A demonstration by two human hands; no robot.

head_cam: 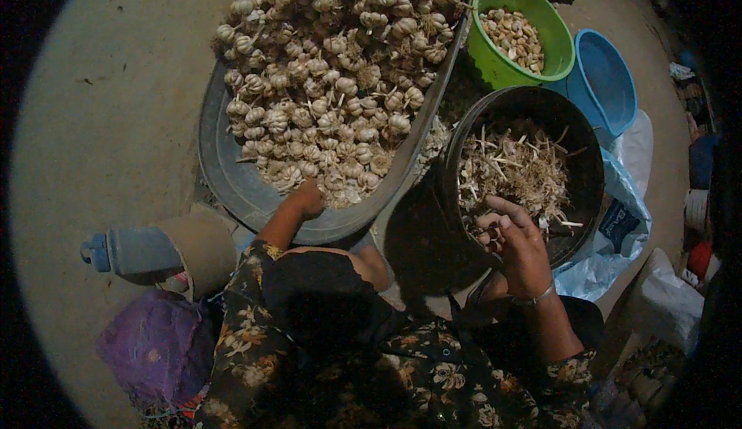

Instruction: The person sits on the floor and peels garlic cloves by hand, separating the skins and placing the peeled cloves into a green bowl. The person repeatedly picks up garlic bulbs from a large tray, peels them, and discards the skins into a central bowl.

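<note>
Many garlic bulbs (324, 93) are heaped in a long grey metal tub (223, 162) in front of me. My left hand (306, 199) reaches over the tub's near end and touches the lower edge of the heap; its fingertips are partly hidden, so its grip is unclear. My right hand (513, 235) is over the near rim of a dark round bucket (464, 107), its curled fingers around small reddish-brown pieces that look like garlic cloves (490, 237). Dry garlic stalks, roots and skins (516, 168) lie inside that bucket.
A green basin (556, 29) holding peeled-looking cloves (513, 37) and a blue basin (606, 81) stand beyond the bucket. Plastic sacks (614, 237) lie right. At left are a large blue-capped bottle (142, 252), a tan cylindrical container (203, 249) and a purple mesh bag (156, 348).
</note>
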